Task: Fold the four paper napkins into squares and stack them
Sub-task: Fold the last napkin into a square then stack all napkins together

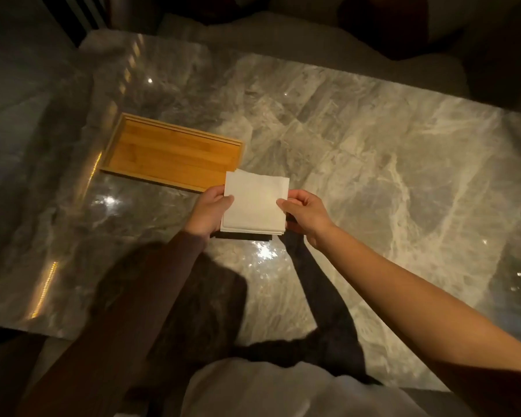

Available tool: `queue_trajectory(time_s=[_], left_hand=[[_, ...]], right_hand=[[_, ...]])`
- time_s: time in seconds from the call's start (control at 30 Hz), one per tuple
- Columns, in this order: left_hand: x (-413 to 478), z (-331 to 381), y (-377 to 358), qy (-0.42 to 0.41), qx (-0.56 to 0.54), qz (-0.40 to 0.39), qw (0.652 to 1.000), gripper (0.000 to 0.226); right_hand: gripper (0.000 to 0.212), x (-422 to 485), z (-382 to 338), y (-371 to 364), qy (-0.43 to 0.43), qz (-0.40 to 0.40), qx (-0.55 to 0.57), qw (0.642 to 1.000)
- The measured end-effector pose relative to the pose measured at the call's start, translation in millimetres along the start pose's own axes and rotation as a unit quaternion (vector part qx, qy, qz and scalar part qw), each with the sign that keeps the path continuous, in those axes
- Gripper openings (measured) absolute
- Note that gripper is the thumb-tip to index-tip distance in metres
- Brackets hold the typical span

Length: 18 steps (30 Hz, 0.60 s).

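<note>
"Napkins point(254, 203) first: where are they?"

"Between the two hands, out in front of the person, as one white square stack. Several layers show along its near edge, and a dark shadow lies on the desk point(373, 145) just under that edge."

"Start from the near side, then."

"A pale garment point(253, 389) sits lowest in view. From there, a dark-sleeved left arm and a bare right forearm reach forward. The left hand point(209, 210) grips the stack's left edge, thumb on top and fingers curled beneath. The right hand point(306, 212) pinches the right edge, thumb tip on the top sheet and the other fingers bent under."

"Anything printed on the paper?"

"The top face looks plain white. One sheet's corner pokes out past the far edge."

"And beyond that?"

"A shallow wooden tray point(169, 152) lies on the desk, to the left. The stack's far left corner overlaps the tray's near right corner in this view. The marble desk runs on behind, glossy with light spots."
</note>
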<state>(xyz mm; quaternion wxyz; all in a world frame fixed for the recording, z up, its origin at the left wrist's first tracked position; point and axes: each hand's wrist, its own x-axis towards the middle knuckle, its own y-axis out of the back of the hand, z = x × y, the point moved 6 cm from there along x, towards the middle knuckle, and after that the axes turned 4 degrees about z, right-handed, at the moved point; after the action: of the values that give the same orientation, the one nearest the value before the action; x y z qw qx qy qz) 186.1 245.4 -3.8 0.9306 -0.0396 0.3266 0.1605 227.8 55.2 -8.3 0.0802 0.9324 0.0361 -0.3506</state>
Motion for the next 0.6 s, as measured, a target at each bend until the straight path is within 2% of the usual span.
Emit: queue_trajectory(time_s=[0.17, 0.43, 0.6], left_hand=[[37, 20, 37, -0.008, 0.038, 0.029, 0.999, 0.033], [86, 47, 64, -0.018, 0.075, 0.057, 0.995, 0.033], [104, 51, 59, -0.011, 0.118, 0.068, 0.991, 0.033]], right_hand=[[0.003, 23, -23, -47, -0.020, -0.021, -0.018, 0.999], [0.037, 49, -46, -89, -0.073, -0.057, 0.022, 0.995], [0.042, 57, -51, -95, -0.087, -0.068, 0.028, 0.993]])
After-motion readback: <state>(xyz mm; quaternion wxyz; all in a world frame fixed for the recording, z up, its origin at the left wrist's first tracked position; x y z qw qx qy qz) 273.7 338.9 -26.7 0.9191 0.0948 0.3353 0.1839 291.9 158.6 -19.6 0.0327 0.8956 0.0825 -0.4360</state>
